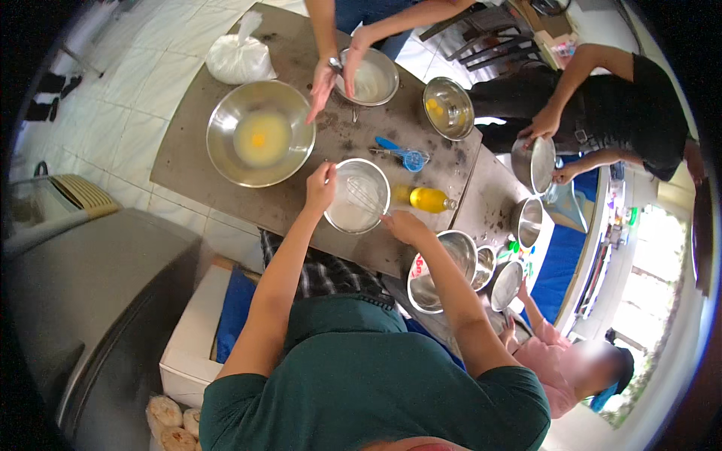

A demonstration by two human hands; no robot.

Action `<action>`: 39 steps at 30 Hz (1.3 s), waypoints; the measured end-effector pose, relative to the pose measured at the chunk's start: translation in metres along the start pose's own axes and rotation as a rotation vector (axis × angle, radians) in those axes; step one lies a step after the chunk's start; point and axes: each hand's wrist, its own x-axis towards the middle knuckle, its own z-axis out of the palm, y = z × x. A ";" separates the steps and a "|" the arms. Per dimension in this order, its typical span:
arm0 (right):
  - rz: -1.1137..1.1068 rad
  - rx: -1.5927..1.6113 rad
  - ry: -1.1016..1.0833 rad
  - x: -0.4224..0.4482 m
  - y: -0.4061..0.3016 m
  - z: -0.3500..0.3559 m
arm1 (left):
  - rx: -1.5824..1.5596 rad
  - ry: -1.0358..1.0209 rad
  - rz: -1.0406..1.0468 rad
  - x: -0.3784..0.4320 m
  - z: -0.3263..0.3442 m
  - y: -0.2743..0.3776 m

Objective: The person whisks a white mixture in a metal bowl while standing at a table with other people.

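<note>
A metal bowl (386,197) with a whitish mixture (343,209) stands on the table right in front of me. My left hand (321,189) grips its left rim. In my right hand (407,226) is the handle of a wire whisk (364,194), whose wires dip into the mixture. A bottle of yellow oil (431,200) lies or leans just beyond my right hand; I cannot tell which. Farther off, a blue measuring cup or scoop (413,160) rests beside another small whisk. To the left is a large steel bowl (225,158) holding yellowish liquid and an egg yolk (258,140).
A tied plastic bag of white powder (237,59) sits at the far left. Opposite, a person's hands hover at a bowl (389,67). A steel bowl (448,127) holds yolks. Two more people on the right handle bowls. Nested bowls (465,248) stand beneath my right forearm.
</note>
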 end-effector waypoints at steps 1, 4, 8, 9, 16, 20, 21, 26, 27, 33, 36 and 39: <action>0.023 0.026 0.053 -0.002 0.009 0.012 | 0.021 -0.010 -0.082 -0.005 -0.004 -0.002; -0.261 0.043 0.379 -0.005 0.018 0.040 | -0.022 0.104 0.078 -0.019 -0.008 -0.001; -0.363 0.381 0.590 -0.032 -0.007 0.023 | 0.195 0.104 -0.080 -0.031 -0.022 0.001; -0.383 0.490 0.597 -0.039 -0.011 0.021 | 0.277 0.143 0.014 -0.033 -0.025 0.005; -0.349 0.563 0.809 -0.039 -0.048 0.000 | -0.137 -0.325 0.286 -0.044 -0.005 0.128; -0.353 0.508 0.859 0.003 -0.066 0.004 | -0.146 -0.251 0.251 -0.018 -0.002 0.160; -0.383 0.639 0.894 0.007 -0.075 0.007 | -0.012 -0.216 0.370 -0.013 -0.008 0.161; -0.245 0.984 0.991 0.050 -0.040 0.022 | 0.600 -0.134 0.605 -0.001 0.034 0.171; -0.249 0.997 1.035 0.057 -0.023 0.026 | 0.734 -0.128 0.560 -0.002 0.049 0.177; -0.442 0.815 1.018 0.048 -0.031 0.023 | 0.866 -0.019 0.560 0.003 0.067 0.172; -0.541 0.718 1.020 0.047 -0.031 0.022 | 0.879 -0.004 0.603 -0.003 0.070 0.166; -0.599 0.692 0.998 0.046 -0.027 0.018 | 0.876 0.024 0.679 -0.003 0.071 0.165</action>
